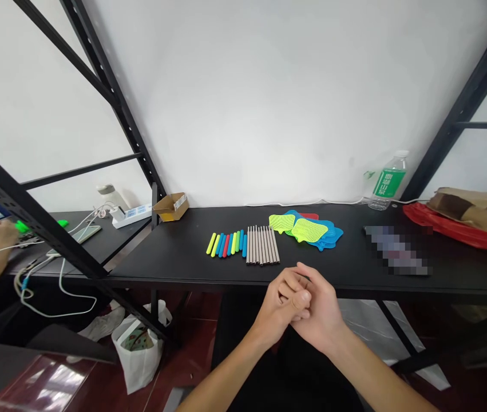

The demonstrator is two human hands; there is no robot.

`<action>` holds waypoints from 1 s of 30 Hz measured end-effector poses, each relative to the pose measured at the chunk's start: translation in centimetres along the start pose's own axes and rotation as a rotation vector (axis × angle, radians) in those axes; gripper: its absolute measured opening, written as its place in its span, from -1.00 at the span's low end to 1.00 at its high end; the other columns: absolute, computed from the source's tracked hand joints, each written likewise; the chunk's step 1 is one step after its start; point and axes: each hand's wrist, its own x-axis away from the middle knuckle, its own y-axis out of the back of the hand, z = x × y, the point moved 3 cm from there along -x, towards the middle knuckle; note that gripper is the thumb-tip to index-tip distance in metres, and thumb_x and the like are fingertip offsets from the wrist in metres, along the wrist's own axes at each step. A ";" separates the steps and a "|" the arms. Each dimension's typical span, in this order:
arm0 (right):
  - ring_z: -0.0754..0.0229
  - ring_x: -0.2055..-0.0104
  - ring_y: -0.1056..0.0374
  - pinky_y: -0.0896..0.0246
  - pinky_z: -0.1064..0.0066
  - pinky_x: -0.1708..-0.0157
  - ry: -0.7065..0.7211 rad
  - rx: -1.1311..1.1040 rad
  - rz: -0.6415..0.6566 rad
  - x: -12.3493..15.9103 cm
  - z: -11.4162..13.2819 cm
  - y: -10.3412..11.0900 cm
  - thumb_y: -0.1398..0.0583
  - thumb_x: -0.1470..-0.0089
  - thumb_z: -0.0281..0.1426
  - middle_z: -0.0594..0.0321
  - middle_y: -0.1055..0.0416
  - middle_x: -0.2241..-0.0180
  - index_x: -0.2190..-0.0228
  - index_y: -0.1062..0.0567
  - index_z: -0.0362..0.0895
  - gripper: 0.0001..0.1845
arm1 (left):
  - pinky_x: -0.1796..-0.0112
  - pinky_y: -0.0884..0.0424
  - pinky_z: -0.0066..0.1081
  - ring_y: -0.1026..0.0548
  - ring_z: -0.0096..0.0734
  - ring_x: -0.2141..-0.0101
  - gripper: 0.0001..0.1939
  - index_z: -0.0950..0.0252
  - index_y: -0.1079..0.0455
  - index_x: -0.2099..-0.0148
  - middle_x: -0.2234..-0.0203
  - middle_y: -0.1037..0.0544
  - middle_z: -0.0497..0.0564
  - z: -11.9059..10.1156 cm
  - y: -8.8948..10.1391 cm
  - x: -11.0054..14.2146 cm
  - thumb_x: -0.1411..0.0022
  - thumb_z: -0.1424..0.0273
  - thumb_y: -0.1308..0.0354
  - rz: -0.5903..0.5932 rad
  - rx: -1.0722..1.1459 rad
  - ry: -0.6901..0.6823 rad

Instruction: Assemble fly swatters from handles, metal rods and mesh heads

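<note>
In front of the table's near edge, my left hand point(284, 303) and my right hand point(323, 312) are clasped together. The fingers of both are closed against each other, partly hidden, and no object shows in them. Just beyond lies a row of slim metal rods point(262, 246), side by side. To their left is a row of coloured plastic sticks point(227, 245) in yellow, blue, red and green. Flat mesh fly swatter heads point(309, 230), yellow, blue and red, are piled behind and to the right of the rods. Neither hand touches any of these.
On the black table point(183, 269) stand a small cardboard box point(171, 207) and a water bottle point(389, 182). A blurred flat object point(398, 250) and red plastic point(462, 232) under cardboard lie right. Black shelf posts point(41, 212) flank the table. A co-worker's hand point(0, 234) is far left.
</note>
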 end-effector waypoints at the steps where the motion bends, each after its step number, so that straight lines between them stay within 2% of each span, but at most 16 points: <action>1: 0.41 0.70 0.25 0.19 0.51 0.69 0.002 -0.015 0.008 0.1 0.1 -0.1 -0.19 -0.14 -0.17 0.46 0.10 0.74 0.69 -0.21 -0.12 -0.51 | 0.46 -0.33 -0.55 -0.40 -0.52 0.49 -0.58 0.33 -0.36 0.18 0.50 -0.42 -0.07 0.1 0.0 0.1 -0.13 0.12 -0.35 0.018 -0.003 -0.001; 5: 0.39 0.64 0.22 0.12 0.52 0.66 -0.014 -0.075 -0.002 0.4 0.2 -0.2 -0.20 -0.12 -0.19 0.44 0.02 0.67 0.56 -0.35 -0.14 -0.66 | 0.37 -0.35 -0.51 -0.42 -0.50 0.43 -0.61 0.32 -0.30 0.31 0.50 -0.40 -0.08 0.5 0.5 0.2 -0.15 0.13 -0.34 0.023 -0.055 0.010; 12: 0.37 0.64 0.26 0.13 0.51 0.69 0.055 -0.105 -0.157 0.3 -0.3 0.1 -0.23 -0.06 -0.22 0.48 0.17 0.67 0.54 -0.36 -0.13 -0.71 | 0.66 -0.31 -0.48 -0.39 -0.49 0.68 -0.53 0.31 -0.27 0.36 0.63 -0.35 -0.12 1.6 0.4 0.0 -0.19 -0.02 -0.23 0.105 -0.125 0.080; 15: 0.37 0.64 0.24 0.07 0.51 0.67 0.077 -0.083 -0.144 0.5 -0.3 -0.4 -0.23 -0.04 -0.23 0.48 0.18 0.66 0.57 -0.32 -0.12 -0.71 | 0.68 -0.31 -0.50 -0.36 -0.52 0.69 -0.51 0.30 -0.25 0.41 0.63 -0.32 -0.12 1.2 0.1 0.1 -0.20 -0.03 -0.21 0.118 -0.129 0.076; 19: 0.37 0.64 0.21 -0.04 0.47 0.63 0.102 -0.093 -0.092 1.0 0.0 -0.8 -0.20 -0.06 -0.21 0.44 0.05 0.61 0.53 -0.31 -0.10 -0.72 | 0.61 -0.33 -0.51 -0.37 -0.54 0.61 -0.52 0.30 -0.27 0.30 0.53 -0.35 -0.09 0.6 0.1 0.5 -0.20 -0.06 -0.19 0.086 -0.133 0.094; 23: 0.33 0.60 0.04 -0.09 0.45 0.61 0.159 -0.172 -0.082 1.1 0.5 -0.4 -0.18 -0.07 -0.23 0.37 -0.14 0.50 0.41 -0.35 -0.06 -0.82 | 0.53 -0.27 -0.51 -0.30 -0.55 0.55 -0.54 0.30 -0.29 0.23 0.48 -0.32 -0.10 1.1 0.5 0.9 -0.25 -0.04 -0.14 0.032 -0.188 0.128; 26: 0.33 0.59 -0.01 -0.11 0.46 0.60 0.164 -0.194 -0.063 1.0 0.8 -0.4 -0.19 -0.06 -0.24 0.35 -0.18 0.45 0.36 -0.35 -0.05 -0.84 | 0.41 -0.29 -0.49 -0.29 -0.52 0.46 -0.60 0.31 -0.29 0.23 0.46 -0.30 -0.09 1.5 0.7 1.0 -0.27 0.03 -0.16 0.022 -0.197 0.052; 30: 0.32 0.59 -0.01 -0.12 0.46 0.60 0.163 -0.172 -0.051 1.2 0.9 -0.8 -0.19 -0.07 -0.24 0.35 -0.16 0.49 0.41 -0.32 -0.05 -0.83 | 0.26 -0.33 -0.43 -0.36 -0.40 0.30 -0.63 0.30 -0.31 0.15 0.32 -0.38 -0.01 1.4 0.4 1.1 -0.30 0.07 -0.14 0.050 -0.189 -0.014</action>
